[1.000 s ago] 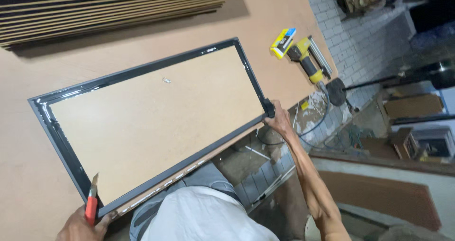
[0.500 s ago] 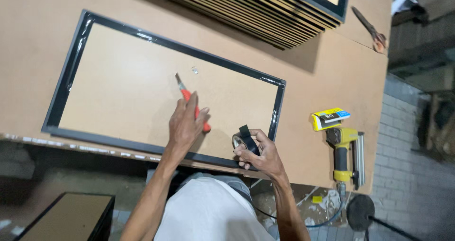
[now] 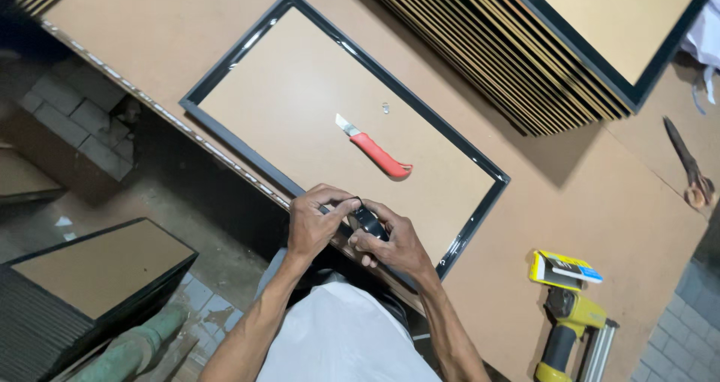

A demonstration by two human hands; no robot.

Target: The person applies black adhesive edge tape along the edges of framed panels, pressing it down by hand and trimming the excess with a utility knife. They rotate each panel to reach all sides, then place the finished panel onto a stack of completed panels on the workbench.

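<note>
The red knife (image 3: 375, 148) now lies on the frame (image 3: 480, 209); both hands (image 3: 352, 228) pinch a small black object (image 3: 369, 221).

On the table: 1 black frame (image 3: 480, 164) lying face down, 1 red-handled knife (image 3: 379, 151) on its backing, 1 yellow nail gun (image 3: 570, 322), 1 pair of scissors (image 3: 686, 164). 2 hands, left hand (image 3: 311, 221) and right hand (image 3: 397, 243), on 1 small black object (image 3: 367, 221). 2 frame stacks: one on the table (image 3: 525, 59), one on the floor (image 3: 82, 292); frames per stack can't be counted.

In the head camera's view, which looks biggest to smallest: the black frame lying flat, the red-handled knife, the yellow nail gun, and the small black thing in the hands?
1. black frame
2. yellow nail gun, partly cut off at the picture's edge
3. red-handled knife
4. small black thing, held by the left hand and right hand
</note>
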